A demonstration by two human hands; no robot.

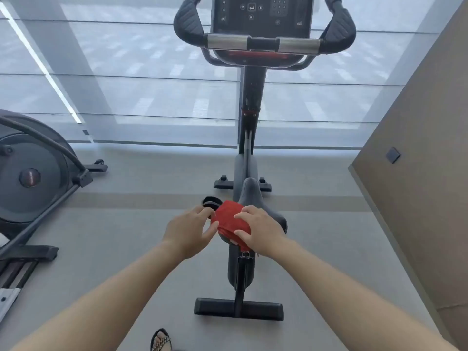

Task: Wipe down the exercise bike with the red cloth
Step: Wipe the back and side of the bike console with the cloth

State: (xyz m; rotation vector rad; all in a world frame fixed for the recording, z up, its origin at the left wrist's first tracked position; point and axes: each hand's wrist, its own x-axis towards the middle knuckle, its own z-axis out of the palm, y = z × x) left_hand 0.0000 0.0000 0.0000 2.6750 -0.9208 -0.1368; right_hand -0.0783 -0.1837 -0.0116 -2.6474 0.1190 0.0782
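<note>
a pale grey floor [121, 249] fills the lower half of the view, crossed by a darker band [152, 201] that runs left to right under the bike. behind it a wide window [152, 72] is covered by translucent blinds with thin horizontal seams. a beige wall [417, 138] slants down the right side and carries a small dark square plate [392, 155]. at the left edge stands part of another gym machine [33, 173], with a round grey housing and a red hub.

the exercise bike [249, 102] stands in the middle, facing the window. its console [260, 11] and handlebars [263, 44] are at the top of the view, and its rear foot bar [238, 309] rests on the floor close to the person. a black pedal [209, 200] shows just left of the saddle [253, 193].

both bare forearms reach forward from the bottom corners and meet at the back of the saddle. the red cloth [228, 221] lies folded over the saddle's wide rear part, between the two hands. the left hand [190, 229] is at the cloth's left edge, with its thumb and bent fingertips pinching that edge. the right hand [260, 231] sits on top of the cloth, its fingers curved over the far side and its thumb on the near fold, so it grips the cloth against the saddle. a foot in a dark sandal [162, 340] shows at the bottom edge.
</note>
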